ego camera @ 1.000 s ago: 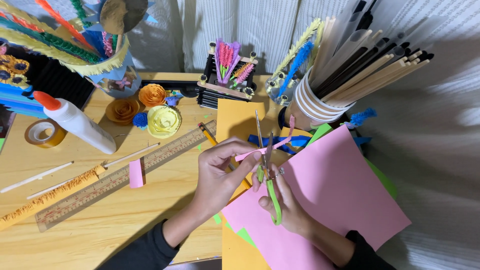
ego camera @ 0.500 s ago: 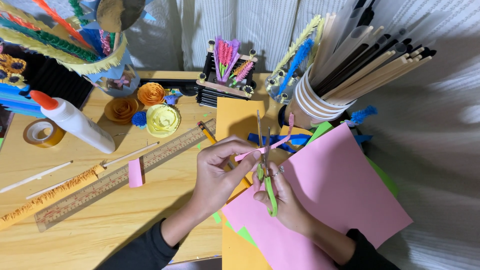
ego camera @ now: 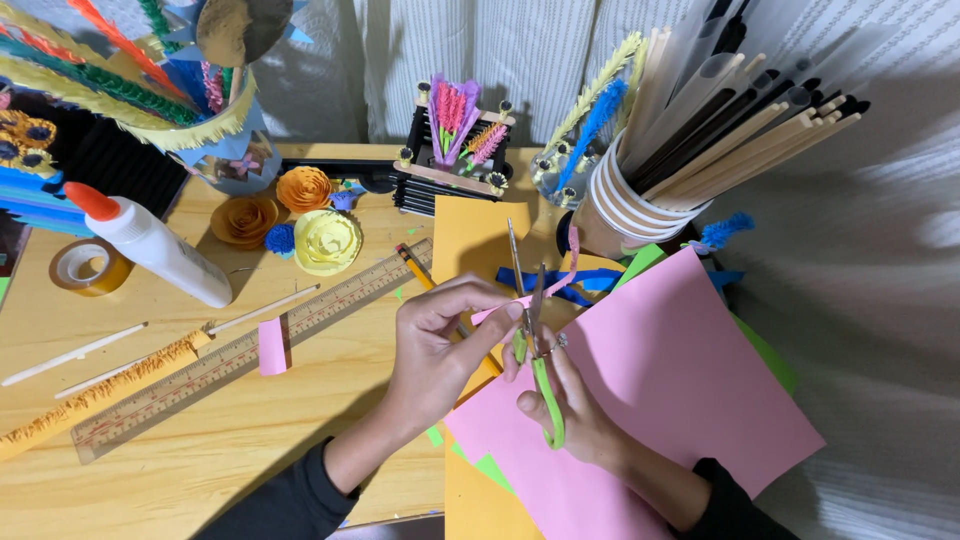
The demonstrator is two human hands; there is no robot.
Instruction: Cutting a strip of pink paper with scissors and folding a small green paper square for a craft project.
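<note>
The wooden table (ego camera: 200, 470) is pale, smooth and crowded, set against a white curtain (ego camera: 560, 50); little free room is left around the work. A large pink paper sheet (ego camera: 680, 400) lies on its right part, over orange (ego camera: 470, 240) and green sheets. A long wooden ruler (ego camera: 250, 350) runs slantwise at left, with a white glue bottle (ego camera: 160, 250) and a tape roll (ego camera: 85, 265) beyond it, paper roses (ego camera: 325, 240) behind, and a paper cup of sticks (ego camera: 640, 200) at the back right.

The green-handled scissors (ego camera: 535, 350) stand upright in the right hand (ego camera: 570, 410), fingers closed through the loops, blades parted. The left hand (ego camera: 440, 340) pinches a narrow pink paper strip (ego camera: 545, 285) between thumb and fingertips, just above the pink sheet, its free end curling up behind the blades.

The strip looks very light, limp and easy to tear or crease; it is best held close to the blades, where it stays taut.
</note>
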